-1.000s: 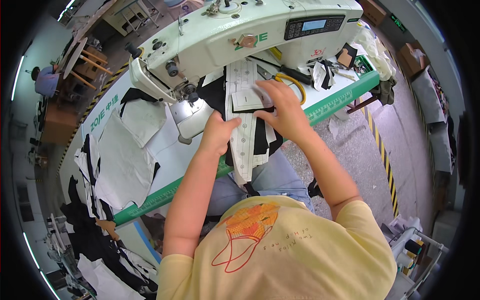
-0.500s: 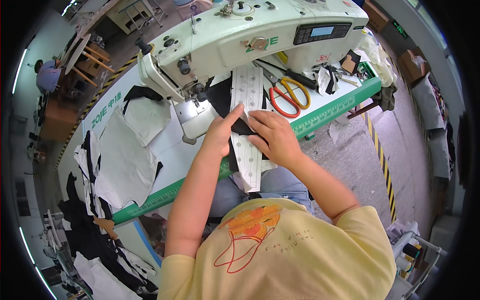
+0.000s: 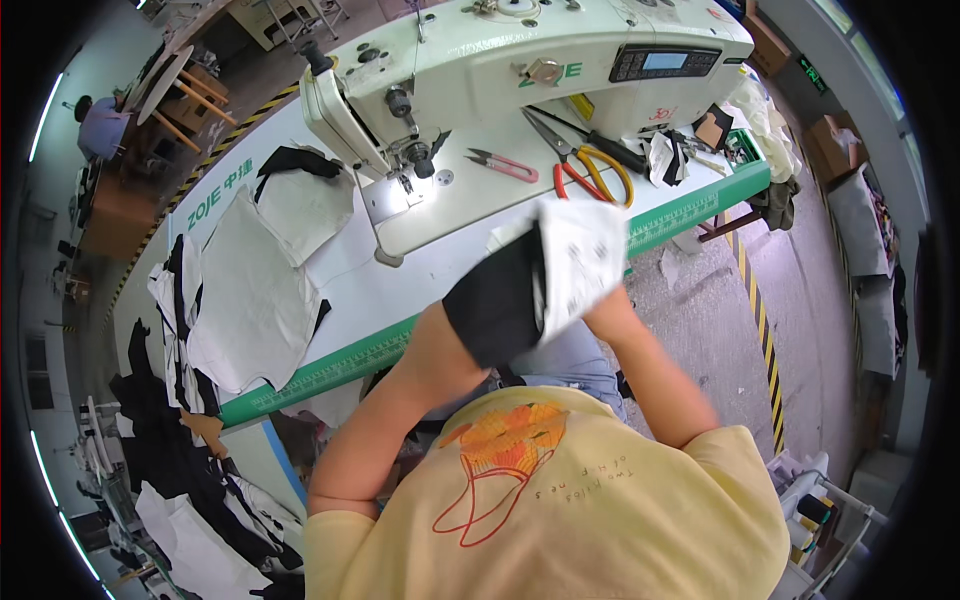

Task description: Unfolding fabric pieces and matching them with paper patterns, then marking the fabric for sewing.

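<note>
Held bundle: A black cloth (image 3: 495, 300) and a white printed layer (image 3: 583, 265) appear between the person's two hands, above the lap (image 3: 575, 368) and across my view of the near edge of the white table (image 3: 430, 272).
Left hand (image 3: 438, 352): At the lower left of the black cloth, fingers hidden behind it — from my remote seat I cannot tell how firmly they close.
Right hand (image 3: 612, 315): Beside the lower right of the white layer, fingers out of my sight; apart or together, I cannot tell.
Handling: I judge that this calls for even, light support at both ends, the layers kept edge to edge so that neither creeps or creases. I would steady the bundle before checking its edges, and keep it clear of the scissors (image 3: 592, 172) with red and yellow handles.
Cloth's look: The black side is matte and plain, with a broad, fairly smooth face; the white side carries small dark marks — too blurred for me to make out — and stands at an angle beside it.
Machine side: The white sewing machine (image 3: 480, 55) stands beyond, its lit needle area (image 3: 408, 188) apart from the bundle, pink-handled snips (image 3: 505, 165) on its bed.
</note>
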`<move>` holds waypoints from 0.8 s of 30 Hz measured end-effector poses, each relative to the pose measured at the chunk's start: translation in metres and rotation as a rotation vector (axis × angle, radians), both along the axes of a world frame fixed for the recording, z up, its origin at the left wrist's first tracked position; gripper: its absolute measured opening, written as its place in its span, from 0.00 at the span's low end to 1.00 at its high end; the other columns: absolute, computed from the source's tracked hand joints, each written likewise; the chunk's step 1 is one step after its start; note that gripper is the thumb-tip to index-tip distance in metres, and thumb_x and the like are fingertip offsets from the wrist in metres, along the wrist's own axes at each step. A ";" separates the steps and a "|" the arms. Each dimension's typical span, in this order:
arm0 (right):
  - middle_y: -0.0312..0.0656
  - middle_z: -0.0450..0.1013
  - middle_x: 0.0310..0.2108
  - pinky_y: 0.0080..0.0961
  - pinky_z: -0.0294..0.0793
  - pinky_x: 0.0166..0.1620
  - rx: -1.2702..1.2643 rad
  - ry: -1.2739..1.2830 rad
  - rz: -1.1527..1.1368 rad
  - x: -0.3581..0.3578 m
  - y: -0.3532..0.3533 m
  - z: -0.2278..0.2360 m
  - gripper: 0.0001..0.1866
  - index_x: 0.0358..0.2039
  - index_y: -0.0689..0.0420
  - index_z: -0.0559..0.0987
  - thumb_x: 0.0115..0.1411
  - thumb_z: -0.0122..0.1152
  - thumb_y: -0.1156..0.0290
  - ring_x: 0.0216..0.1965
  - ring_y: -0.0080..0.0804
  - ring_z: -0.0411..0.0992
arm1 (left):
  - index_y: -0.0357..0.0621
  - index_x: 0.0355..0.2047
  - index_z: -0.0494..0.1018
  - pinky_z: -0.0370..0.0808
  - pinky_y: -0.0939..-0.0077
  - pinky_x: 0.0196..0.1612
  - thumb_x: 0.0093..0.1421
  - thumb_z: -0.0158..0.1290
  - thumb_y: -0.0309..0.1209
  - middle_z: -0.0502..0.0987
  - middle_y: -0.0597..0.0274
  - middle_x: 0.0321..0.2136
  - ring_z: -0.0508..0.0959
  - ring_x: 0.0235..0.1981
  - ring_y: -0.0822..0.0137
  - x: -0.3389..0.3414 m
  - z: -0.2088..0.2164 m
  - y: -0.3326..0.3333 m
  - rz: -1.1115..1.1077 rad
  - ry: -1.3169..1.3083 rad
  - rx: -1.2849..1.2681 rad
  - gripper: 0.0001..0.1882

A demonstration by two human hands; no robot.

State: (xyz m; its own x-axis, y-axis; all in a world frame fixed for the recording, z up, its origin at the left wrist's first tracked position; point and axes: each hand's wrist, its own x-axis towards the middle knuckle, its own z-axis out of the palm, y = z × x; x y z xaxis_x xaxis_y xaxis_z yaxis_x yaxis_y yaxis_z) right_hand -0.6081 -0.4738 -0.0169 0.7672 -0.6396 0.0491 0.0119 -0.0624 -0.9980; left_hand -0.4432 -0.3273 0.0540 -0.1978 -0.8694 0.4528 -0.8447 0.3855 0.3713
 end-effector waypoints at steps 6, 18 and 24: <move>0.43 0.68 0.54 0.31 0.63 0.58 -0.156 -0.411 0.514 0.027 0.007 0.040 0.30 0.51 0.57 0.73 0.44 0.70 0.75 0.57 0.36 0.65 | 0.46 0.38 0.78 0.74 0.73 0.43 0.50 0.50 0.29 0.74 0.57 0.49 0.76 0.45 0.57 0.010 0.020 0.037 -0.086 0.379 0.034 0.14; 0.49 0.70 0.51 0.26 0.69 0.52 0.357 -0.176 0.747 0.083 0.073 0.072 0.29 0.53 0.68 0.68 0.51 0.62 0.71 0.49 0.32 0.70 | 0.43 0.34 0.77 0.71 0.71 0.42 0.54 0.51 0.27 0.69 0.47 0.50 0.73 0.43 0.60 0.022 -0.004 0.103 0.297 0.815 -0.267 0.08; 0.44 0.70 0.49 0.22 0.71 0.48 0.891 0.157 0.645 0.116 0.093 0.041 0.20 0.52 0.63 0.71 0.60 0.47 0.73 0.45 0.26 0.71 | 0.41 0.37 0.76 0.65 0.74 0.53 0.48 0.49 0.18 0.70 0.53 0.50 0.71 0.50 0.63 0.040 -0.014 0.154 0.479 0.961 -0.134 0.14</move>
State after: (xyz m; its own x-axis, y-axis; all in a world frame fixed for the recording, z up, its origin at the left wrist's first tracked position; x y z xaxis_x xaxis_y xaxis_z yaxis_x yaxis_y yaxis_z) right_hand -0.4922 -0.3806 0.0237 0.9263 0.1240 -0.3559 -0.3467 0.6504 -0.6758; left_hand -0.4030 -0.1734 0.0405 0.6380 -0.6937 0.3343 -0.2966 0.1792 0.9380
